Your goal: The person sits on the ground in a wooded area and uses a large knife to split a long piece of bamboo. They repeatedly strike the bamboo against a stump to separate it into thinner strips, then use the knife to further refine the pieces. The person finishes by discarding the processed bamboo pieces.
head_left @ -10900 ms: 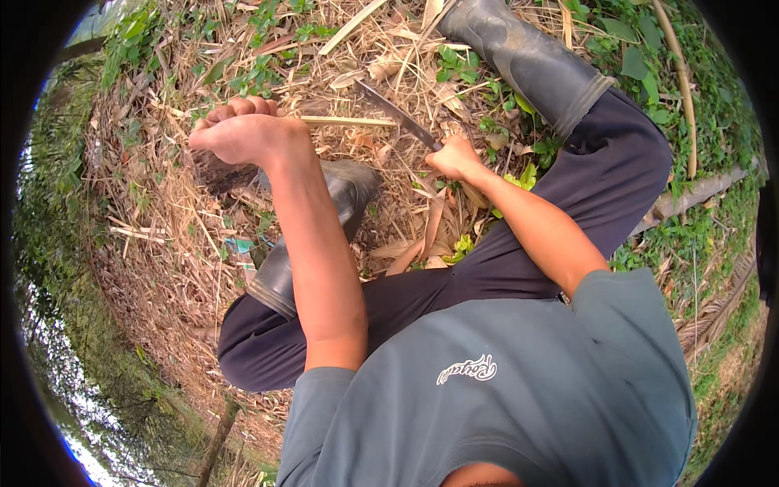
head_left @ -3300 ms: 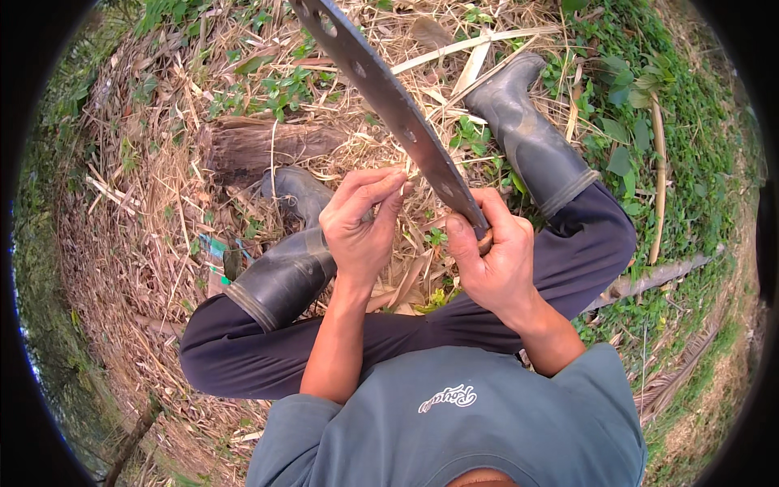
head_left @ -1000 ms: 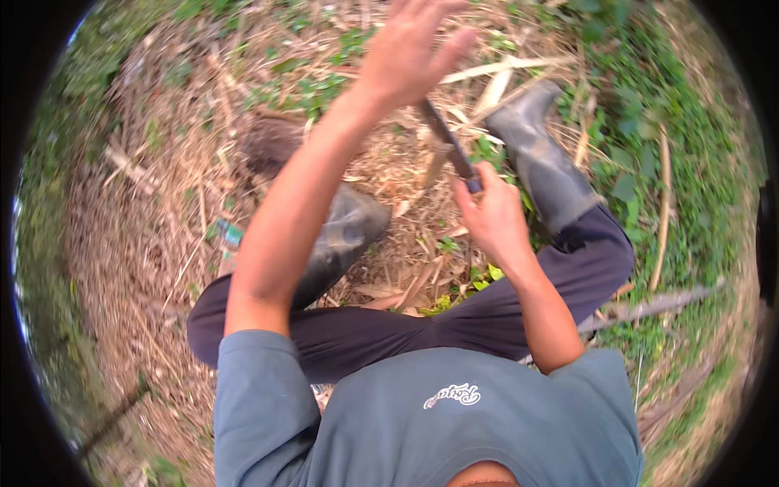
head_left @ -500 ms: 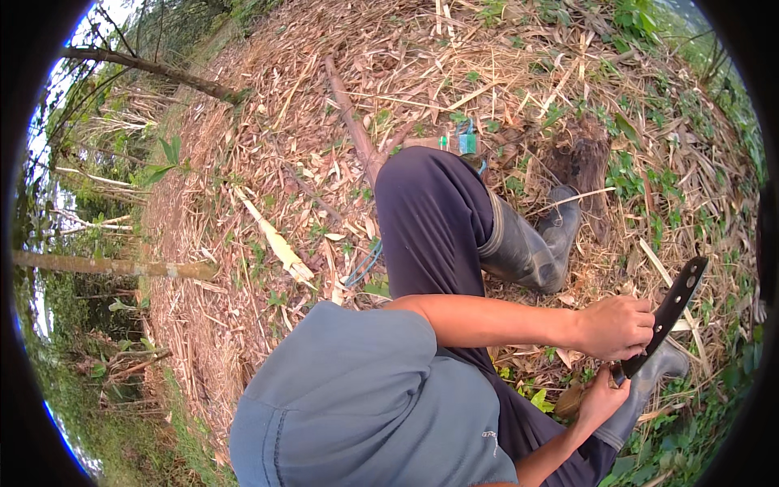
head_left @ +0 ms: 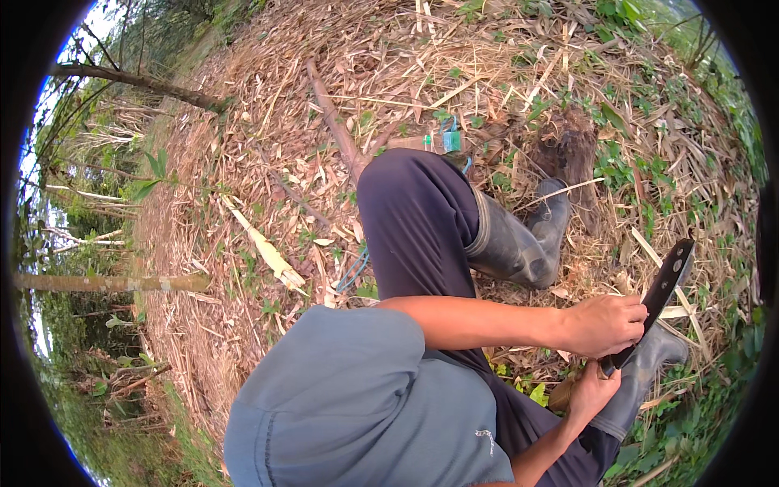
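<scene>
A black machete (head_left: 656, 302) with several round holes along its blade slants up to the right above my far boot. My right hand (head_left: 592, 391) is closed round its lower end, where the handle is mostly hidden. Just above, my left hand (head_left: 604, 325) has its fingers curled against the flat of the blade near the handle. Whatever those fingers may hold is hidden. A thin pale line shows along the blade's right side near the tip. Beneath the machete is a rubber boot (head_left: 637, 381) on my outstretched leg.
My other rubber boot (head_left: 519, 252) rests beside a rough stump (head_left: 570, 150), below my bent knee (head_left: 414, 195). Behind the knee lies a bottle (head_left: 422, 144) with a green and blue part. A pale split stick (head_left: 268, 247), a branch (head_left: 333, 122) and a blue cord (head_left: 354, 270) lie on leaf litter.
The whole view has shifted slightly, so most things sit a little further left. The machete has tilted a bit and shows a pale edge. Both hands stay at its lower part.
</scene>
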`<control>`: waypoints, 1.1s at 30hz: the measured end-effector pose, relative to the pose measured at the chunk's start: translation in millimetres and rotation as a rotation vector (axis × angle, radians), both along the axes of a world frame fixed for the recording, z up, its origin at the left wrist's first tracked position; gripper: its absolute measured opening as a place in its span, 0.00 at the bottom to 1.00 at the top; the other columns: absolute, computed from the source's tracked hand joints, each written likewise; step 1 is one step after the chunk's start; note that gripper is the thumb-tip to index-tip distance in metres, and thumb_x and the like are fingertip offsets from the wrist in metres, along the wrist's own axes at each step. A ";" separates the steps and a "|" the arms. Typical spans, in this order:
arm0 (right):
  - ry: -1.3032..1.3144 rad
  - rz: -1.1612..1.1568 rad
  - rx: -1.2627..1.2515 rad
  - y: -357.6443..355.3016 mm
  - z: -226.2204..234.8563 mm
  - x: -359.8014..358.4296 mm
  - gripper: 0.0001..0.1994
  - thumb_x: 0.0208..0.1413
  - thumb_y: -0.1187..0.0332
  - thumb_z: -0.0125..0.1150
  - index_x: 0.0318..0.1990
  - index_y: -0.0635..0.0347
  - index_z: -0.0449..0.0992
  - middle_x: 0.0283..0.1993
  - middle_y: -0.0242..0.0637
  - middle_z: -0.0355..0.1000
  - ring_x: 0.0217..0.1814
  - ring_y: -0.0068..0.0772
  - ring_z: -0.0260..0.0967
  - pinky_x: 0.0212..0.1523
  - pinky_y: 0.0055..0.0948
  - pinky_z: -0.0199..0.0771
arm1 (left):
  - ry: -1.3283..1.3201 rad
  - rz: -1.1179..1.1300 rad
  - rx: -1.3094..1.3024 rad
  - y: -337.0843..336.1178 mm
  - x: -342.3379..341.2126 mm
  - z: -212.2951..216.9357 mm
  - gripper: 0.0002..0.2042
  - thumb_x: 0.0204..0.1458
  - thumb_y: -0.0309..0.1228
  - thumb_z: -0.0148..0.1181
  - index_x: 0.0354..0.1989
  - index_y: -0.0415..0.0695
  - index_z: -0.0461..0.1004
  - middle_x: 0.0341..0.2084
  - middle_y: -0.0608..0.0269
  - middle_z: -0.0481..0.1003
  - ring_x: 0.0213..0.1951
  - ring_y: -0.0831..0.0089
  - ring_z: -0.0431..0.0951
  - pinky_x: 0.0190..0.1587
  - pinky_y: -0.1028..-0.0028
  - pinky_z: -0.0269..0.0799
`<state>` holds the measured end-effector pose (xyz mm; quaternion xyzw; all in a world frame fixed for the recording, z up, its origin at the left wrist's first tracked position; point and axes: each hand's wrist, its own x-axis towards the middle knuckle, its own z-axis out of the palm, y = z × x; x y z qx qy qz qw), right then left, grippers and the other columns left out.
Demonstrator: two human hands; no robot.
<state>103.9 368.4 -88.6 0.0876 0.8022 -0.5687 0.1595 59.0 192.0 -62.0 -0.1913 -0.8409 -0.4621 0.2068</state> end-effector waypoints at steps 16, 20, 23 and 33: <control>0.207 0.008 0.149 -17.1 0.3 21.2 0.08 0.49 0.78 0.63 0.37 0.63 0.73 0.19 0.34 0.67 0.21 0.18 0.64 0.26 0.27 0.66 | -0.108 -0.093 0.024 -10.9 30.7 2.5 0.10 0.41 0.19 0.68 0.32 0.40 0.76 0.35 0.58 0.76 0.36 0.57 0.77 0.39 0.63 0.75; 0.028 0.026 0.005 -5.6 2.7 18.7 0.06 0.48 0.79 0.61 0.35 0.63 0.74 0.20 0.33 0.68 0.21 0.18 0.62 0.27 0.26 0.67 | -0.111 -0.112 0.014 -6.7 33.5 3.3 0.11 0.39 0.18 0.69 0.32 0.40 0.75 0.35 0.59 0.76 0.36 0.59 0.77 0.38 0.64 0.75; -0.061 0.120 -0.089 12.1 -8.6 15.2 0.06 0.48 0.78 0.61 0.35 0.62 0.73 0.18 0.33 0.66 0.21 0.18 0.61 0.27 0.27 0.67 | -0.094 -0.126 0.020 -7.8 37.0 1.6 0.11 0.39 0.18 0.70 0.31 0.40 0.75 0.35 0.58 0.76 0.36 0.59 0.77 0.38 0.64 0.75; 0.046 -0.102 -0.111 -19.0 -4.9 34.8 0.02 0.56 0.77 0.61 0.35 0.63 0.74 0.23 0.21 0.66 0.25 0.11 0.60 0.26 0.19 0.62 | -0.107 -0.125 0.024 -12.0 44.9 2.9 0.10 0.40 0.23 0.67 0.31 0.39 0.74 0.37 0.59 0.73 0.40 0.59 0.75 0.39 0.65 0.76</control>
